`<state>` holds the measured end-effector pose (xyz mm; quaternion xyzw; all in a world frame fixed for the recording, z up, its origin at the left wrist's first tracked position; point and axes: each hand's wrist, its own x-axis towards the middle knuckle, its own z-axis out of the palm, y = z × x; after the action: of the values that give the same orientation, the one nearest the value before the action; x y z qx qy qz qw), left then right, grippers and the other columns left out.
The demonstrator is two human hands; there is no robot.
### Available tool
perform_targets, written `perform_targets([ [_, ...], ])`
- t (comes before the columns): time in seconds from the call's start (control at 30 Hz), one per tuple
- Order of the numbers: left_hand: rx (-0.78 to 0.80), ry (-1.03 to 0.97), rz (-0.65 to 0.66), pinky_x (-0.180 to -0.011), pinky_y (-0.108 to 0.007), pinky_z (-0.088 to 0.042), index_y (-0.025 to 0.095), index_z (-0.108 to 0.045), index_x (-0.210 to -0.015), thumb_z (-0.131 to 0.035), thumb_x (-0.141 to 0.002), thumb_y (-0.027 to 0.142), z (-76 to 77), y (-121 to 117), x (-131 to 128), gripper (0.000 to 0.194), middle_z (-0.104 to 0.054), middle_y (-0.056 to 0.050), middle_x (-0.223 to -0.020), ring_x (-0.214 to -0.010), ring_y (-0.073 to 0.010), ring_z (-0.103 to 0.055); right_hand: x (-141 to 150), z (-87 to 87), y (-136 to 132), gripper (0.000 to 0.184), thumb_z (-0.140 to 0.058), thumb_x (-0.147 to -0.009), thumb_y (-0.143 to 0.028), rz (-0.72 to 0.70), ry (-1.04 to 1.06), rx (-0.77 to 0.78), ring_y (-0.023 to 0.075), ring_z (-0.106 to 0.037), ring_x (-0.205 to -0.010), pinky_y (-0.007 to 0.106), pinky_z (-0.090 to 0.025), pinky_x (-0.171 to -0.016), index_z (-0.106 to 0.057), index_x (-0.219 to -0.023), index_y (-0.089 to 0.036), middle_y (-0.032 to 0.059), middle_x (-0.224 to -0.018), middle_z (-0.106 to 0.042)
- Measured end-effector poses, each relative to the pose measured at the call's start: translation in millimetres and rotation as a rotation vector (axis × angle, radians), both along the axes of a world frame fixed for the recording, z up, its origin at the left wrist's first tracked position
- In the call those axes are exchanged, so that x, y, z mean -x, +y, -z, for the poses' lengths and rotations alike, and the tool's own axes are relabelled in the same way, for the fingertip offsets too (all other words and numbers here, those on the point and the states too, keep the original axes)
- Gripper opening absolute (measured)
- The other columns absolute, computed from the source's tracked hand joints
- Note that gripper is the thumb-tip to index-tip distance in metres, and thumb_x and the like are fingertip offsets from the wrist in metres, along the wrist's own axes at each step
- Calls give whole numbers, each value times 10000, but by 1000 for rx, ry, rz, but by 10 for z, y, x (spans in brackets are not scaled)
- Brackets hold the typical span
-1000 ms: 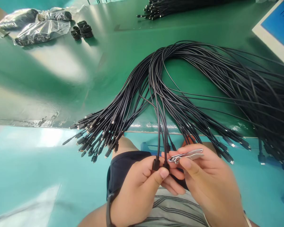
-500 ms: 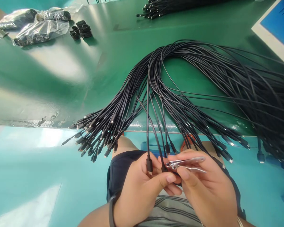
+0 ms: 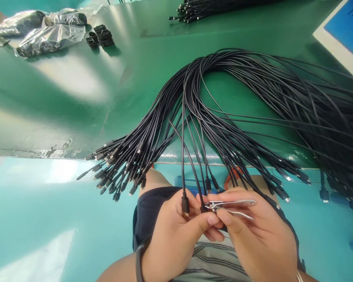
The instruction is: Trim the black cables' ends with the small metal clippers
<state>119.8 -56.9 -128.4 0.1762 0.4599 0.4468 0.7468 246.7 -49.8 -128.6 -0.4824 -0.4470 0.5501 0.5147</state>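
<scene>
My left hand (image 3: 181,231) is closed, its thumb and fingers pinching the black plug of a USB cable (image 3: 202,207). A second cable's plug (image 3: 185,204) hangs against the same hand by the base of the fingers. In my right hand (image 3: 255,231) is a silver nail clipper (image 3: 232,204), held between thumb and fingers with its lever spread. The clipper's jaws touch or nearly touch the pinched plug; the exact contact is too small to make out. Both hands are over my lap, just in front of the table edge.
A thick bundle of black cables (image 3: 191,82) arches over the green table (image 3: 61,102), plug ends hanging past its edge. Plastic-wrapped packs (image 3: 51,39) and small black coils (image 3: 102,36) lie at the back left. More cables (image 3: 191,11) are at the back; a blue-and-white box (image 3: 345,35) stands right.
The nail clipper has tilted slightly in my right hand, its lower arm shifting a little left and down. My left hand keeps its pinch on the cable plug.
</scene>
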Motion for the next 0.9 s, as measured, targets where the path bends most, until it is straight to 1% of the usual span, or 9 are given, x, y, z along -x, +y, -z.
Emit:
perform_targets([
  [0.13, 17, 9, 5, -538, -179, -557, 183, -451, -664, -762, -769, 171, 6, 0, -7, 329, -705, 43, -589, -523, -111, -698, -17, 3, 8, 300, -651, -794, -45, 22, -102, -91, 104, -722, -691, 118, -600, -586, -733, -925, -302, -33, -846, -726],
  [0.23, 22, 18, 13, -542, -176, -555, 185, -449, -659, -759, -769, 163, 2, 5, -9, 330, -694, 49, -563, -521, -107, -694, -37, 21, -2, 297, -649, -804, -53, 16, -133, -121, 118, -723, -751, 142, -609, -628, -726, -948, -301, -23, -866, -732],
  [0.47, 9, 33, 45, -535, -189, -549, 183, -469, -671, -752, -774, 194, 17, -7, 1, 301, -707, 28, -620, -521, -113, -689, -59, 61, -42, 189, -661, -855, -148, 20, -181, -26, 148, -707, -663, 208, -596, -544, -713, -924, -316, -7, -843, -724],
  [0.53, 13, 49, 57, -533, -196, -548, 179, -478, -676, -757, -767, 201, 24, -14, 0, 294, -716, 18, -647, -522, -117, -689, -55, 58, -28, 144, -654, -875, -180, 22, -121, 52, 134, -689, -599, 215, -591, -521, -705, -909, -311, -10, -833, -724],
  [0.6, 30, 63, 62, -532, -207, -550, 181, -470, -686, -758, -766, 210, 24, -16, -2, 300, -718, 12, -641, -518, -123, -688, -57, 42, 2, 71, -654, -886, -234, -7, 48, 152, 123, -661, -540, 219, -573, -474, -689, -891, -295, -12, -801, -714],
  [0.67, 55, 76, 76, -528, -211, -548, 184, -457, -699, -759, -768, 224, 15, -13, -2, 313, -720, 5, -636, -516, -127, -687, -74, 11, 40, 27, -653, -889, -294, -87, 224, 239, 121, -635, -503, 238, -555, -450, -675, -893, -278, -10, -776, -694],
  [0.73, 66, 91, 112, -534, -198, -541, 176, -480, -724, -764, -770, 232, 7, -13, 10, 292, -703, 14, -616, -515, -116, -679, -115, -29, 79, 76, -669, -873, -334, -214, 287, 285, 129, -631, -495, 267, -551, -459, -672, -901, -264, -2, -787, -683],
  [0.83, 9, 33, 225, -579, -193, -538, 146, -592, -845, -762, -782, 286, 25, -30, 57, 228, -713, -10, -705, -597, -119, -696, -244, -73, 141, 86, -712, -834, -334, -321, 66, 240, 182, -691, -657, 291, -573, -562, -693, -862, -254, 18, -828, -693],
  [0.9, -63, -44, 268, -606, -220, -545, 142, -647, -1035, -675, -850, 394, 65, -46, 101, 314, -739, -90, -914, -701, -152, -715, -375, -67, 190, 74, -726, -819, -333, -242, -208, 144, 230, -699, -856, 310, -575, -695, -703, -836, -265, 27, -871, -714],
])
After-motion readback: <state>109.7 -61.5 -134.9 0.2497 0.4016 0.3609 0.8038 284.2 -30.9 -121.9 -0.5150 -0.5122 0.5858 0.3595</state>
